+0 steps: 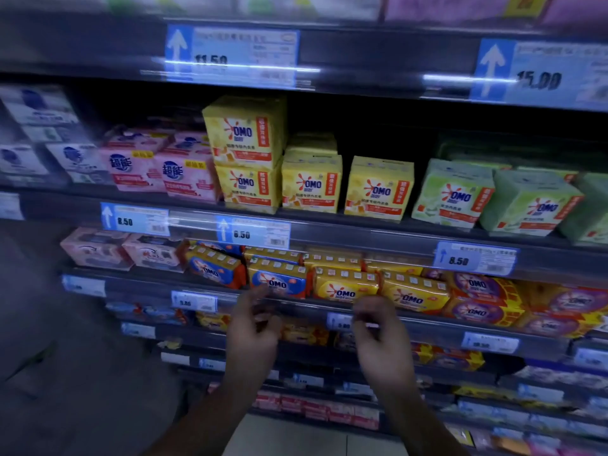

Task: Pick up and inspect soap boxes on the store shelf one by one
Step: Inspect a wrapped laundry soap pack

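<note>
Yellow OMO soap boxes [311,184] stand on the middle shelf, two of them stacked [245,133] at the left of the row. Green OMO boxes [452,195] sit to their right and pink boxes [189,176] to their left. On the shelf below lie yellow OMO bar packs [345,286]. My left hand [255,319] and my right hand [378,324] are raised side by side in front of the lower shelf's rail, below the bar packs. Both hold nothing, with fingers loosely curled and apart. The picture is blurred.
Blue price tags [253,233] run along the shelf rails [362,233]. White boxes [36,110] fill the far left of the middle shelf. Purple and yellow OMO packs [480,299] lie at the lower right. More shelves of packets continue below toward the floor [312,437].
</note>
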`<action>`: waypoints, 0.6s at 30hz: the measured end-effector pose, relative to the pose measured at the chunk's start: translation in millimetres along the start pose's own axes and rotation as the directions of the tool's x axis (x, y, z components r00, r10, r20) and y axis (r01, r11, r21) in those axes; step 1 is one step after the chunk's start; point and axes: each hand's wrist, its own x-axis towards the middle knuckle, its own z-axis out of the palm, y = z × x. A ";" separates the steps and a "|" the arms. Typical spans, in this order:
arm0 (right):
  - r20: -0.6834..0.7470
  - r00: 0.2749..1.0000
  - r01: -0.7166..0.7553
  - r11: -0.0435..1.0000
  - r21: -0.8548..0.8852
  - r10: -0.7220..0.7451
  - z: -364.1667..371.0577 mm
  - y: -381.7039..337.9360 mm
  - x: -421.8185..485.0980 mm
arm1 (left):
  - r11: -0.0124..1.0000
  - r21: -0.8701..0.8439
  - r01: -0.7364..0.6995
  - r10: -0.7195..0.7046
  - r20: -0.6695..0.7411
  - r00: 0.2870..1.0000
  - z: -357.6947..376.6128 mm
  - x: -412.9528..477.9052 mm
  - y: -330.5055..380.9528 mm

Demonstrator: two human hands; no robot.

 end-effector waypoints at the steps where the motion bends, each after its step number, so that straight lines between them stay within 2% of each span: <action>1: 0.090 0.996 0.004 1.000 -0.023 -0.002 11.0 -7.6 -3.9 | 1.000 0.013 0.012 -0.012 -0.033 0.999 -8.1 7.0 -2.9; 3: 0.266 0.963 -0.039 0.999 -0.036 0.048 38.1 -21.8 -5.4 | 0.993 0.115 0.041 -0.038 -0.030 0.999 -20.7 24.3 -8.1; 5: 0.299 0.952 -0.056 0.997 -0.058 0.071 61.9 -29.1 -1.3 | 0.977 0.207 0.047 -0.057 0.040 0.998 -26.8 37.2 -9.1; 7: 0.253 0.965 -0.048 0.995 -0.087 0.069 76.6 -31.2 3.6 | 0.973 0.228 0.026 -0.054 0.117 0.992 -29.0 43.1 -8.6; 9: 0.195 0.977 -0.073 0.994 -0.079 0.087 83.2 -31.6 6.9 | 0.979 0.199 0.040 -0.067 0.132 0.989 -31.1 45.4 -7.4; 13: 0.154 0.983 -0.110 0.992 0.055 0.100 85.7 -35.3 -0.3 | 0.997 0.071 0.005 -0.011 0.094 0.996 -43.7 41.9 -7.5; 18: 0.046 0.998 -0.049 0.972 0.228 0.040 76.5 -46.2 -16.2 | 0.991 -0.082 -0.103 0.105 0.026 0.994 -66.3 35.7 0.9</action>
